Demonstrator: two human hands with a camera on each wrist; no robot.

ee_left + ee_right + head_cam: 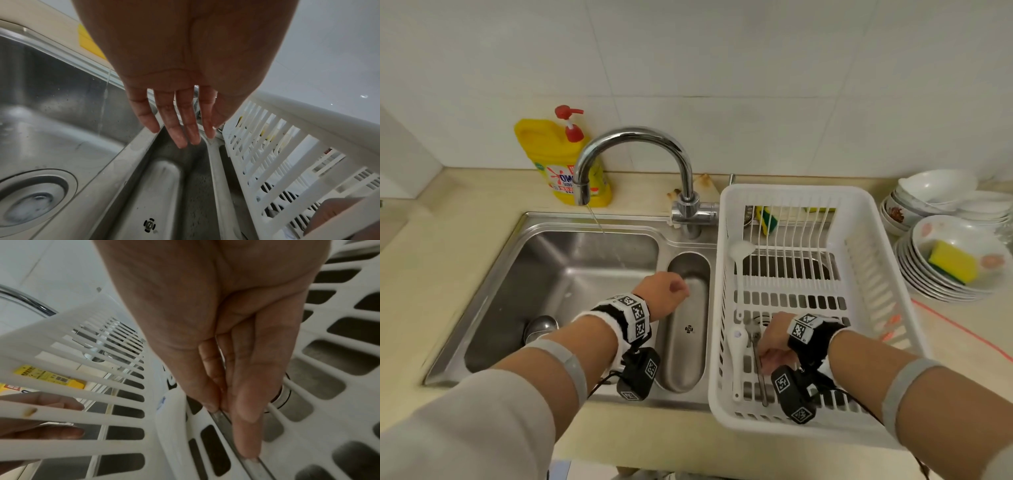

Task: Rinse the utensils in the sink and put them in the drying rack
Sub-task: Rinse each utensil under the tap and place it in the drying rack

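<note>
My right hand [774, 346] is down inside the white drying rack [791, 192], near its front left corner. Its fingers pinch the thin handle of a metal utensil [759, 363] that lies on the rack floor. In the right wrist view the fingertips [248, 451] press along the metal utensil [224, 418]. A white spoon [738, 342] and a long white ladle [739, 251] lie beside it in the rack. My left hand [667, 291] hovers over the narrow middle basin, fingers [180, 129] straight, wet, holding nothing. A metal ladle [541, 327] rests in the main sink [585, 267].
The chrome faucet [633, 137] runs a thin stream into the main basin. A yellow dish soap bottle [561, 164] stands behind the sink. Stacked bowls [928, 291] with a yellow sponge [953, 260] sit right of the rack. Another sponge [767, 219] lies behind the rack.
</note>
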